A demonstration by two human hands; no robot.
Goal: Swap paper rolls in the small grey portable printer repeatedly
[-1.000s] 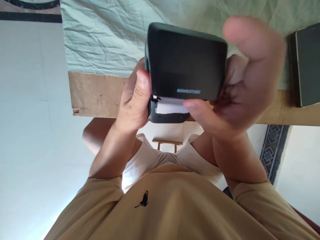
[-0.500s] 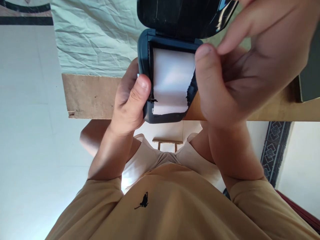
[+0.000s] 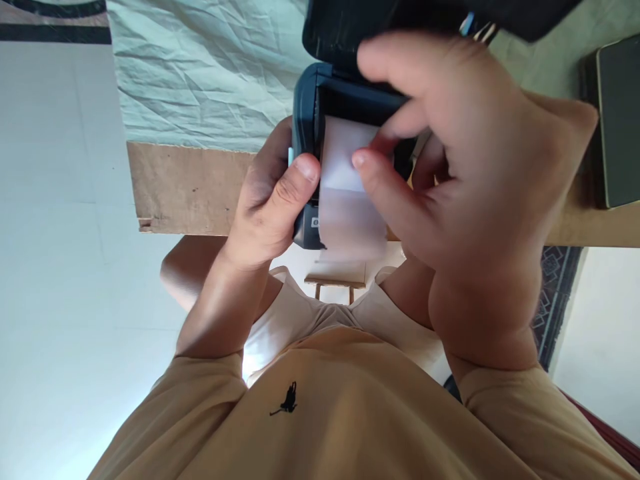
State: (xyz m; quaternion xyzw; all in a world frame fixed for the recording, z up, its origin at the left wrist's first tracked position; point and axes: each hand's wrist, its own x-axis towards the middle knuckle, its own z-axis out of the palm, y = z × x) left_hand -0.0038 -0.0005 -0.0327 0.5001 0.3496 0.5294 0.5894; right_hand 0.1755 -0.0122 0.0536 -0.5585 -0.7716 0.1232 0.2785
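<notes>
A: What sits closest?
B: The tan shirt, with a small black figure on it, then the pale shorts.
A: And the left hand?
B: Its grip is clamped on the left side of the dark printer, thumb laid over the rim. The printer is held up over the near edge of the desk.
A: What about the right hand?
B: It covers the printer's right side. Thumb and one finger are together on the white paper, near its right edge, while another finger reaches out in front of the raised lid.
A: Where does the paper lie?
B: Partly in the printer's compartment, its free end hanging past the front, blurred.
A: Anything farther off?
B: A wrinkled pale green cloth over the desk, leaving a wooden strip bare; a flat dark slab at the far right; and, lower down, the white floor
</notes>
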